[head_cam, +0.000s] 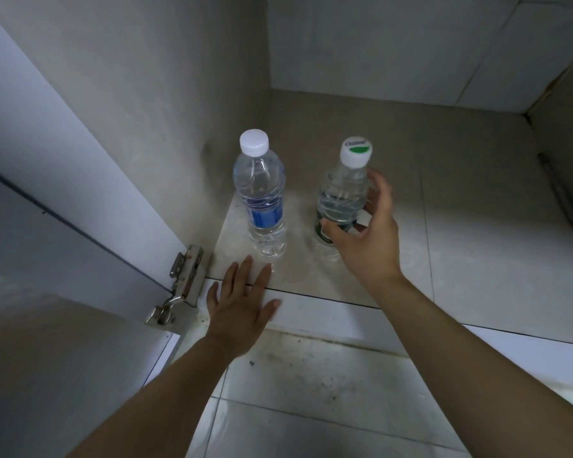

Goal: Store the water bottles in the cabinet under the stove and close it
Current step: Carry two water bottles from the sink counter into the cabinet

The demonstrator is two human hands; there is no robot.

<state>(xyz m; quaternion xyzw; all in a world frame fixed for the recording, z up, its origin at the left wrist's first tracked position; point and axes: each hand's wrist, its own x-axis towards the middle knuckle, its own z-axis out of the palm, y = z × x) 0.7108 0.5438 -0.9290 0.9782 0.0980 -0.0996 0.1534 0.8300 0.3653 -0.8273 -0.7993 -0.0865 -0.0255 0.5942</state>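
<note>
Two clear plastic water bottles stand upright on the tiled cabinet floor [460, 226], near its front left corner, a little apart from each other. The blue-label bottle [263, 196] is ribbed, thin-walled, with a plain white screw cap, and nobody touches it. The green-label bottle [339, 200] has a white cap with a green mark on top and a crinkly see-through body.

The right hand [366, 233] curls around the green-label bottle's lower half, thumb on the near side over the label, fingers round the far side. I can't tell how firm the grip is.

The left hand [242, 305] lies flat, fingers spread, palm down on the front edge of the cabinet floor, just in front of the blue-label bottle and holding nothing.

The cabinet door [47, 226] is swung open at left, smooth and pale, on a rusty metal hinge [182, 285]. The inner walls [179, 94] are matte grey and scuffed. The glossy kitchen floor tiles [311, 391] in front are speckled with dirt.
</note>
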